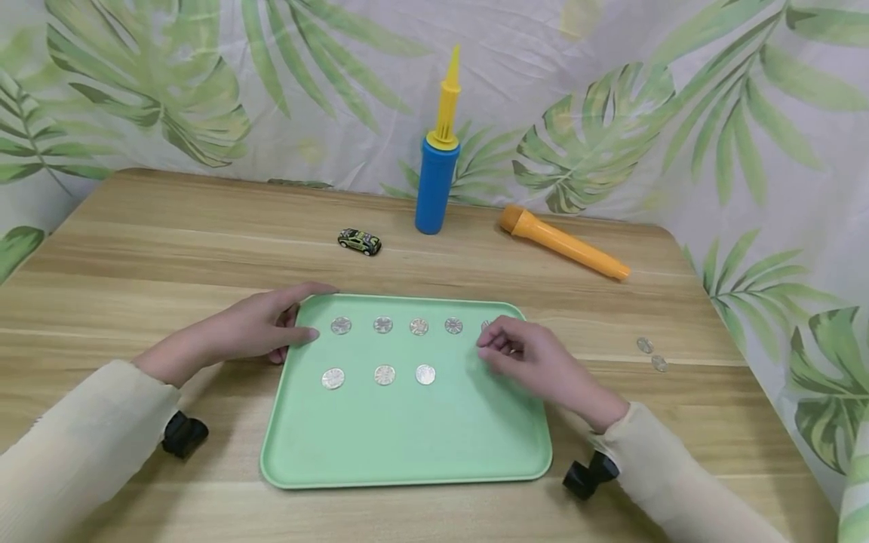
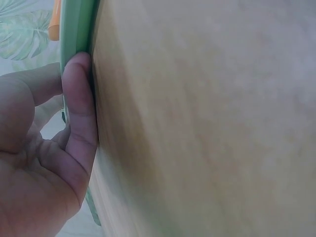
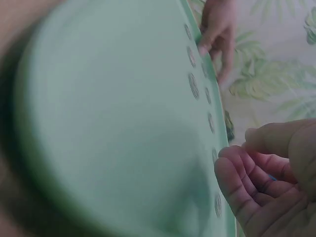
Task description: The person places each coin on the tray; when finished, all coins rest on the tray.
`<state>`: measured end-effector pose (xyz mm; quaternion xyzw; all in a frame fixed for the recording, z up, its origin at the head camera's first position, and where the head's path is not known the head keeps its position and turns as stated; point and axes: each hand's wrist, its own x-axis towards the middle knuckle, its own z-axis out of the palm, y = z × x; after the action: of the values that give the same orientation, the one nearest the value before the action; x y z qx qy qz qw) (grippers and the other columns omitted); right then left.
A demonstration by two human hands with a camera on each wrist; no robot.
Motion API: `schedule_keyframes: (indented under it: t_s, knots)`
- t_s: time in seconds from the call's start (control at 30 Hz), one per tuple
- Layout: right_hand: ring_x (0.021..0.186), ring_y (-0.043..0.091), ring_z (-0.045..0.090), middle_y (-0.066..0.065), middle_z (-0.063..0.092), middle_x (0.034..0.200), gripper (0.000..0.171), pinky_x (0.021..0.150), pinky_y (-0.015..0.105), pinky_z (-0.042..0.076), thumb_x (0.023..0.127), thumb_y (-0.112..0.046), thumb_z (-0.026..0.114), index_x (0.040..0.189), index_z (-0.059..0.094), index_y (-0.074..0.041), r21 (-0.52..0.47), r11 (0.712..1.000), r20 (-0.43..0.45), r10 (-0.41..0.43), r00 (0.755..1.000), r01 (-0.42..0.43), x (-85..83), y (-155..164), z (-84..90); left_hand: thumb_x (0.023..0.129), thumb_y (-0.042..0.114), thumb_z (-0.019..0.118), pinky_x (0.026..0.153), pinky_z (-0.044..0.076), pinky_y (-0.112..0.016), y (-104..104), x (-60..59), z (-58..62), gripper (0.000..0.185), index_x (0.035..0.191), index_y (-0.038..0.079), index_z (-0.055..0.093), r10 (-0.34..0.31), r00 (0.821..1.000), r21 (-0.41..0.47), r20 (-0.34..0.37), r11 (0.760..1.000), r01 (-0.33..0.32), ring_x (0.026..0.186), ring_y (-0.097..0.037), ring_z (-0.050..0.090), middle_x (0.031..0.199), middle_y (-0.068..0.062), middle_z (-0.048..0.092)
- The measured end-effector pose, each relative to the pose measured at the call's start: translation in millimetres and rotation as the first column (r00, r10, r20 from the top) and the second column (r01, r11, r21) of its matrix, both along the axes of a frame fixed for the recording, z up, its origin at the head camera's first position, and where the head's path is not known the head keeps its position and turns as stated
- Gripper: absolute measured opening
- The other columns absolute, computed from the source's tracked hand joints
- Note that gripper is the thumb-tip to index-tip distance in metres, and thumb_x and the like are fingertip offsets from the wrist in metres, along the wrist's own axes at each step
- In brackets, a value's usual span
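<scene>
My left hand (image 1: 254, 324) holds the left rim of a light green tray (image 1: 407, 441), thumb over the edge. In the left wrist view a curled finger (image 2: 80, 98) lies against the tray's outer side. Silver coins lie flat on the tray in two rows: several in the far row, such as this coin (image 1: 383, 324), and three in the nearer row, one a bright coin (image 1: 425, 375). Over the tray's right side hovers my right hand (image 1: 539, 366), fingers loosely curled, partly covering the far row's rightmost coin (image 1: 485, 326). No coin shows between its thumb and fingers (image 3: 232, 182).
Two more coins (image 1: 645, 345) lie on the wooden table (image 1: 679, 422) to the right. Behind the tray are a toy car (image 1: 359, 241), an upright blue and yellow hand pump (image 1: 437, 177) and an orange toy microphone (image 1: 566, 243). A leaf-patterned cloth (image 1: 305, 113) hangs behind.
</scene>
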<state>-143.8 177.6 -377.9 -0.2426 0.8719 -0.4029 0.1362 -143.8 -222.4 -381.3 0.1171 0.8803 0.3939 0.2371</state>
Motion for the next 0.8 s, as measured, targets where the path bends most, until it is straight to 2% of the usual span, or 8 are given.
schedule_keyframes:
  t_s: [0.27, 0.5, 0.57, 0.7, 0.8]
  knots:
    - [0.083, 0.006, 0.063, 0.011, 0.072, 0.096, 0.013, 0.071, 0.02, 0.058, 0.098, -0.008, 0.071, 0.108, 0.069, 0.0, 0.035, 0.984, -0.078, -0.172, 0.982, 0.175, 2.3, 65, 0.0, 0.102, 0.013, 0.067, 0.056, 0.055, -0.028, 2, -0.8, -2.6, 0.069, 0.162, 0.017, 0.034, 0.005, 1.0, -0.003, -0.02, 1.0, -0.005, 0.065, -0.018, 0.058, 0.083, -0.009, 0.05]
    - [0.075, -0.001, 0.061, 0.016, 0.073, 0.095, 0.016, 0.066, 0.018, 0.056, 0.1, -0.006, 0.069, 0.11, 0.067, 0.006, 0.061, 0.945, -0.107, -0.313, 0.944, 0.321, 7.5, 119, -5.0, 0.102, 0.015, 0.067, 0.056, 0.053, -0.028, 2, -0.8, 0.6, 0.066, 0.16, 0.02, 0.036, -0.004, 1.0, 0.001, 0.001, 1.0, 0.004, 0.064, -0.019, 0.057, 0.081, -0.007, 0.051]
    - [0.072, -0.001, 0.061, 0.013, 0.072, 0.092, 0.016, 0.062, 0.018, 0.055, 0.1, -0.004, 0.069, 0.11, 0.067, 0.007, 0.055, 0.935, -0.123, -0.34, 0.932, 0.349, 8.1, 133, -7.1, 0.102, 0.015, 0.067, 0.057, 0.053, -0.028, 2, -1.2, 0.9, 0.066, 0.161, 0.02, 0.036, -0.004, 1.0, -0.004, 0.0, 1.0, 0.004, 0.065, -0.019, 0.057, 0.081, -0.007, 0.051]
    - [0.071, -0.001, 0.059, -0.004, 0.069, 0.086, 0.017, 0.062, 0.016, 0.053, 0.1, -0.006, 0.069, 0.111, 0.067, 0.007, 0.064, 0.912, -0.154, -0.391, 0.907, 0.404, 11.4, 158, -9.3, 0.102, 0.014, 0.067, 0.057, 0.055, -0.028, 2, -2.0, -0.1, 0.067, 0.161, 0.02, 0.036, 0.003, 1.0, -0.008, -0.004, 1.0, -0.003, 0.065, -0.02, 0.058, 0.082, -0.009, 0.051]
    - [0.072, -0.002, 0.056, -0.009, 0.065, 0.085, 0.02, 0.061, 0.016, 0.05, 0.101, -0.01, 0.068, 0.113, 0.066, 0.006, 0.109, 0.886, -0.178, -0.428, 0.886, 0.45, 15.4, 175, -8.8, 0.101, 0.013, 0.067, 0.057, 0.056, -0.029, 2, -2.0, -1.2, 0.067, 0.161, 0.02, 0.036, 0.008, 1.0, -0.007, -0.003, 1.0, -0.008, 0.066, -0.02, 0.058, 0.082, -0.01, 0.051]
